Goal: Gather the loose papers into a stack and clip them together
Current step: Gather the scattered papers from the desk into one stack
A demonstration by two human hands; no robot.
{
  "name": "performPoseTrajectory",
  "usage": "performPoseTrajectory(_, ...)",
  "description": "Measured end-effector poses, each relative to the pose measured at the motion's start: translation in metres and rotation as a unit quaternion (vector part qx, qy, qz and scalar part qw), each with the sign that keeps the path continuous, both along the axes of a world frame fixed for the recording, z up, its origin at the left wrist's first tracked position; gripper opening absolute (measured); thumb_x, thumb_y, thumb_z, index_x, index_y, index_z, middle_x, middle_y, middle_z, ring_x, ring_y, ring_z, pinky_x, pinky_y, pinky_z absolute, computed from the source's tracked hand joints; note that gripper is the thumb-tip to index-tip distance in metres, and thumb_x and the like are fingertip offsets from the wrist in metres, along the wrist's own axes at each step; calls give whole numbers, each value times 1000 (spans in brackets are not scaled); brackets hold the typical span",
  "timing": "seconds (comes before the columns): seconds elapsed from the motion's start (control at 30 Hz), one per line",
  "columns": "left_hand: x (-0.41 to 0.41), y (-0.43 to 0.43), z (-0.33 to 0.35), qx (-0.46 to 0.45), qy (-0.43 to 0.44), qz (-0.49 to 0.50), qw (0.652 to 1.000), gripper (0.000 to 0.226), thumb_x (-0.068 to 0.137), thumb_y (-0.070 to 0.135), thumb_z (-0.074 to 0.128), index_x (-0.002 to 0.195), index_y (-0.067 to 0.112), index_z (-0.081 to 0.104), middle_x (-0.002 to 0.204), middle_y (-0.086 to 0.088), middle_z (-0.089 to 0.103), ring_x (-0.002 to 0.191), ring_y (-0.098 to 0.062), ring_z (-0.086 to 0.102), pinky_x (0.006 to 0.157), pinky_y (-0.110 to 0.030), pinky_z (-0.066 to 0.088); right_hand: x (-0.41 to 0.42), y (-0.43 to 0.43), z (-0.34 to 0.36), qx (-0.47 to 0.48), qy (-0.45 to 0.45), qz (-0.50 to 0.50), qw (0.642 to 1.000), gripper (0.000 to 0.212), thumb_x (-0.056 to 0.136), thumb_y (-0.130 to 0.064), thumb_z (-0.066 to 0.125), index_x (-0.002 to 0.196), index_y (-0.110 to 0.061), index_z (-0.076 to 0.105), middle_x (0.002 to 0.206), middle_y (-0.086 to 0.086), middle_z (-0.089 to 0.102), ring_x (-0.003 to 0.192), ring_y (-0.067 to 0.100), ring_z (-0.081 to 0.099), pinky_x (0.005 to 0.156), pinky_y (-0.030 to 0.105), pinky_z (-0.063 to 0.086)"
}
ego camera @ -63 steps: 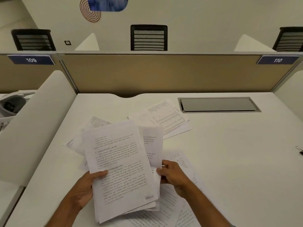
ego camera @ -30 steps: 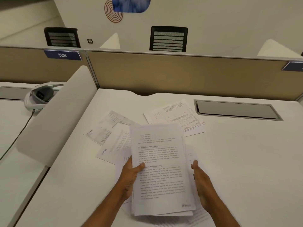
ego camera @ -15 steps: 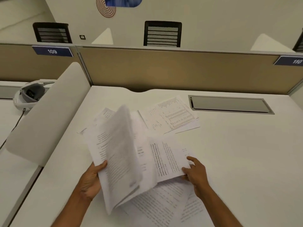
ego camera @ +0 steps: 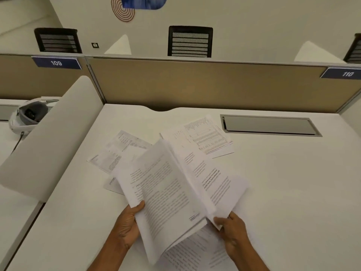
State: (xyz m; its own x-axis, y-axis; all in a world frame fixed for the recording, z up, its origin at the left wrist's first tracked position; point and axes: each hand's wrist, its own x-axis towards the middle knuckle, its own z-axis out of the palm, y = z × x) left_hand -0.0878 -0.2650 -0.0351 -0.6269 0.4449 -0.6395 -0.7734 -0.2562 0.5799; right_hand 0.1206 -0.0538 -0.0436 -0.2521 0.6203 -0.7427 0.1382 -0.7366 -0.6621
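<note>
Half a second ago the right hand (ego camera: 233, 229) was flat on a single sheet low in the middle of the frame, while the left hand (ego camera: 127, 224) tilted the bundle (ego camera: 166, 194) up on its edge. Now that sheet (ego camera: 216, 184) is off the desk (ego camera: 283, 192), pinched at its near corner by the right fingers and angled against the right face of the bundle. The left hand grips the bundle's left edge, thumb on top, fingers hidden behind the paper. A second ago the bundle looked squared between both palms; it now fans open like a book, edges uneven.

Reading: one more sheet is being added, so the gathering step is partly done and the stack will need squaring again.

Loose paper on the desk:
- printed sheets (ego camera: 197, 253) under the hands at bottom centre, partly covered
- two or so sheets (ego camera: 115, 151) left of centre, overlapping, their lower edges tucked under the bundle
- a small pile with tables (ego camera: 207, 137) above centre, near the grey cable hatch (ego camera: 269, 126)

No clip is visible in the present view; two seconds ago a small dark clip-like object sat at the right edge of the desk, now out of frame. Judgement: clipping cannot start until the three remaining groups are collected and the edges tapped level. Risk: the fanned pages may slip from the one-handed left grip.
</note>
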Motion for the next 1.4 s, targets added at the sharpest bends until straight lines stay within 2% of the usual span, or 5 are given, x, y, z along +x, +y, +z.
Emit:
performPoseTrajectory(0.23,33,34,-9,-55,6,-43,998,25,96,-7,59,114,6,71,89,-11,83,95,-34,68,63,-37,67,10,-34,-5,-23,76,-1,997,37,84,23,66,116,6,72,96,25,77,92,39,67,93,64,56)
performPoseTrajectory(0.7,52,56,-6,-149,67,-132,978,36,100,-3,60,135,-1,62,127,-20,71,112,-39,67,103,-52,52,8,-60,6,-80,63,68,992,40,77,34,60,103,7,74,83,20,82,81,41,73,80,50,63)
performPoseTrajectory(0.93,19,28,11,-73,46,-97,992,30,97,-4,60,120,12,73,112,-12,82,95,-30,79,69,-37,66,39,-25,26,76,-17,118,990,18,93,-4,73,110,-9,74,101,14,82,92,30,79,77,37,64)
performPoseTrajectory(1.07,-16,-10,19,-27,25,-41,998,36,101,-1,53,130,13,69,125,-10,77,103,-25,78,85,-42,65,50,-5,22,365,-206,271,866,43,95,-29,74,134,-21,59,133,1,65,122,19,62,101,33,52)
performPoseTrajectory(1.4,-44,-68,15,-41,-22,-51,998,47,83,0,60,128,10,70,121,-13,78,93,-30,80,89,-52,59,-2,29,11,407,-362,498,674,119,76,-72,72,163,-21,9,168,11,15,155,32,17,122,49,25)
